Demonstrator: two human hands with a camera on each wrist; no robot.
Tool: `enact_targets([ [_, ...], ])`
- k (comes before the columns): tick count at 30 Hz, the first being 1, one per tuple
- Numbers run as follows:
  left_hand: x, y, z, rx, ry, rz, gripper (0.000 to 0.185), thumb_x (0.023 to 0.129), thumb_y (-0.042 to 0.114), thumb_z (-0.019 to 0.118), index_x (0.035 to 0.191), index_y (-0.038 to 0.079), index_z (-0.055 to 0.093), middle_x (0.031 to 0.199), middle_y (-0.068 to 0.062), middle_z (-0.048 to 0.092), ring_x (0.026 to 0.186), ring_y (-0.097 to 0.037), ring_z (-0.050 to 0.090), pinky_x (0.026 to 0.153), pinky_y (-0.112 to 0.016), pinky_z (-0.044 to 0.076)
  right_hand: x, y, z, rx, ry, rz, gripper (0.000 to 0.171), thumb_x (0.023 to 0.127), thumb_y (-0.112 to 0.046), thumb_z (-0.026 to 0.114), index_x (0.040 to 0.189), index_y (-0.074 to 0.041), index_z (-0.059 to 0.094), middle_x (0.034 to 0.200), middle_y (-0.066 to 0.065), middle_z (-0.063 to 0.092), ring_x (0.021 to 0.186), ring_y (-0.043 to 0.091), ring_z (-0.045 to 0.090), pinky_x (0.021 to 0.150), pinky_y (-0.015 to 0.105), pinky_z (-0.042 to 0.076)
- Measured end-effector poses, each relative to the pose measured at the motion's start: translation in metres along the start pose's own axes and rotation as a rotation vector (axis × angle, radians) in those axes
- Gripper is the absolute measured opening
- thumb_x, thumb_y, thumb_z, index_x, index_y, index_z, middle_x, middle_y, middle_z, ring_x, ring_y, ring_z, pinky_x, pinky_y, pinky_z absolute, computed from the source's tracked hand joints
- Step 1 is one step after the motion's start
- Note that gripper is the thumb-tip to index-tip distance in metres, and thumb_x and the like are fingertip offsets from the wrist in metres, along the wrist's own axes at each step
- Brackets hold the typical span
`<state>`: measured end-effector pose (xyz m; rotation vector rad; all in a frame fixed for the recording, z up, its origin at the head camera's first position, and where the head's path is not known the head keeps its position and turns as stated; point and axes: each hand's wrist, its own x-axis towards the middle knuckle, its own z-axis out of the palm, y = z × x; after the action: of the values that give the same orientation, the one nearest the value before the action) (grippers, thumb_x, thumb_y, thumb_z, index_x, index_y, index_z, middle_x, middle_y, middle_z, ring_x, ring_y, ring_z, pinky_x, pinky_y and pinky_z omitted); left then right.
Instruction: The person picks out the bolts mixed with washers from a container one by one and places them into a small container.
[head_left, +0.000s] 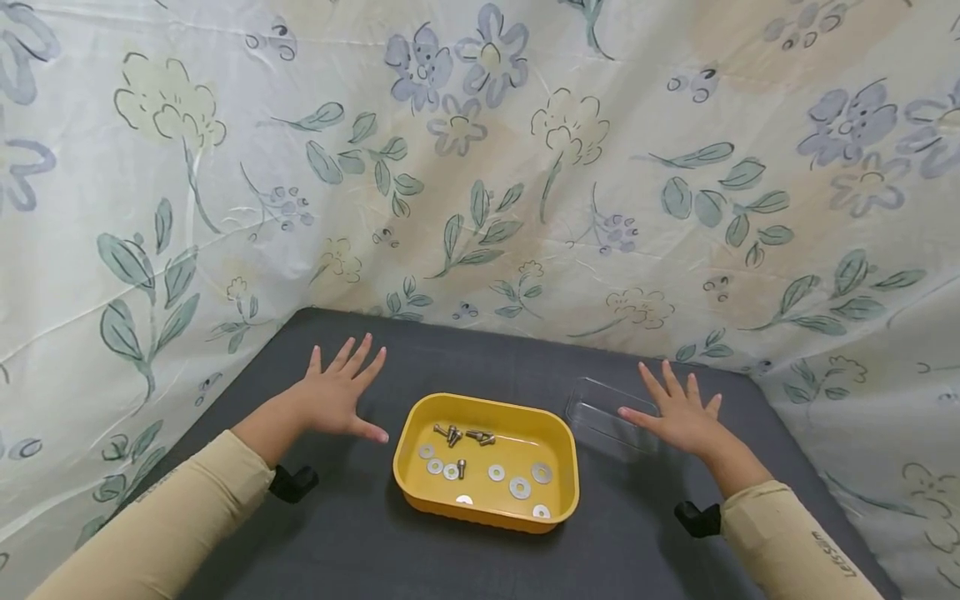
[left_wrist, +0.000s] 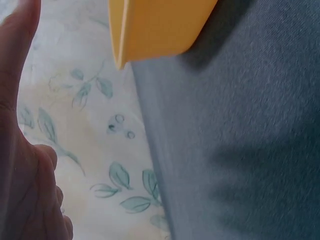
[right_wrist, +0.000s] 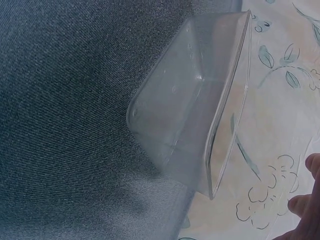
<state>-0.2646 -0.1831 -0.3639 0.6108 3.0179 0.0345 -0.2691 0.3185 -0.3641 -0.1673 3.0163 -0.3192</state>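
While both hands, left point(head_left: 339, 398) and right point(head_left: 681, 414), lie flat, spread and empty on the table point(head_left: 360, 542), the yellow tray point(head_left: 420, 492) sits between them, long axis crosswise, nearer the left.

Left grip point(head_left: 337, 400) and right grip point(head_left: 681, 414) flat, fingers spread

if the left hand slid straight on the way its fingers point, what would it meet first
Probably the flowered cloth backdrop. The left hand points up and away over bare grey table; the yellow tray sits off to its side, out of that line.
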Motion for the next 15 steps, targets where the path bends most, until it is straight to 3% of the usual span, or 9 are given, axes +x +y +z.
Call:
enact_targets([
  [6,0.002,0.011,0.009,-0.017,-0.007,0.020,0.129,0.055,0.086,0.050,0.148,0.010,0.003,0.152,-0.013,-0.009,0.138,-0.037,-0.004,0.098,-0.069,-0.005,0.000,-0.001,-0.001,0.006,-0.005,-0.003,0.097,0.081,-0.071,0.041,0.148,-0.017,-0.004,0.147,0.025,-0.016,0.125,0.056,-0.021,0.081,0.073,-0.022],
  [15,0.000,0.035,0.020,-0.034,-0.056,0.083,0.127,0.060,0.081,0.054,0.147,0.006,0.003,0.153,-0.011,-0.006,0.139,-0.031,-0.001,0.103,-0.064,0.001,0.000,0.001,0.003,0.017,-0.009,-0.006,0.097,0.081,-0.072,0.040,0.148,-0.018,-0.004,0.148,0.025,-0.016,0.125,0.057,-0.019,0.082,0.074,-0.021],
])
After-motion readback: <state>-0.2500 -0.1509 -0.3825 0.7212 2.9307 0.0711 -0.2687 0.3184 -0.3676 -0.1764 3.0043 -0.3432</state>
